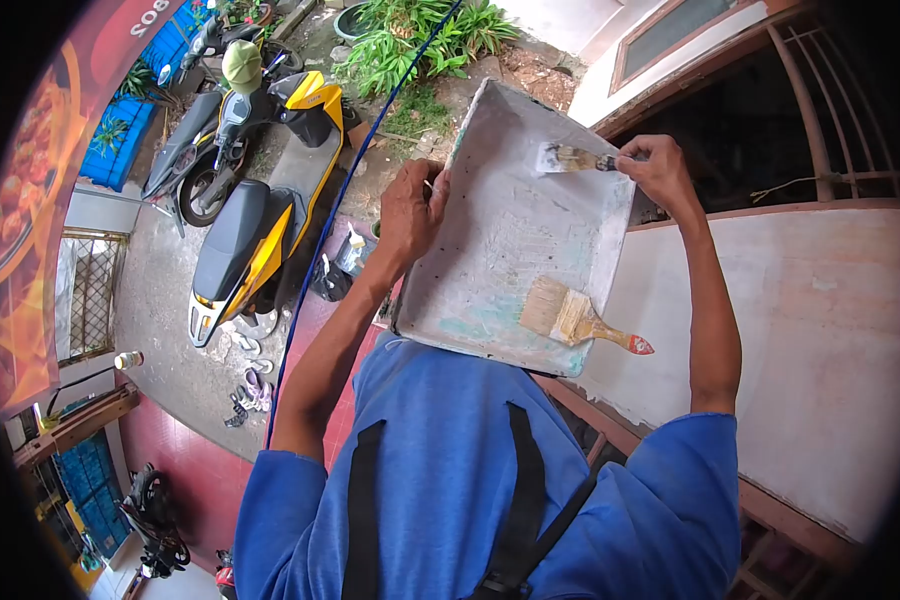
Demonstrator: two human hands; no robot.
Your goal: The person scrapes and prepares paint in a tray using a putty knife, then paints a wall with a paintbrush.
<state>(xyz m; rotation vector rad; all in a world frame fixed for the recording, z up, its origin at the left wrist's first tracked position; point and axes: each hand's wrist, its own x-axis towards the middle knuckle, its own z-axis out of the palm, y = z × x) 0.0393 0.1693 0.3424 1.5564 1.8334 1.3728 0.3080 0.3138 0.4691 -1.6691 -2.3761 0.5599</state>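
Note:
A shallow rectangular tray [490,240], its inside smeared with greyish paint, leans against the front of my blue shirt. My left hand [413,212] is closed on the tray's left rim. In my right hand [654,170], at the upper right of the tray, is the handle of a putty knife [575,159]; its blade, coated with white material, lies against the tray's inner surface. A wide paintbrush [568,312] with pale bristles and a wooden, red-tipped handle rests in the lower right of the tray, its handle sticking out past the rim.
Yellow and black scooters [255,235] stand at the left below, with sandals [253,385] nearby. A blue rope [335,205] runs diagonally left of my arm. A pale wall [770,330] with wooden edging is on the right. Green plants [425,45] grow at the top.

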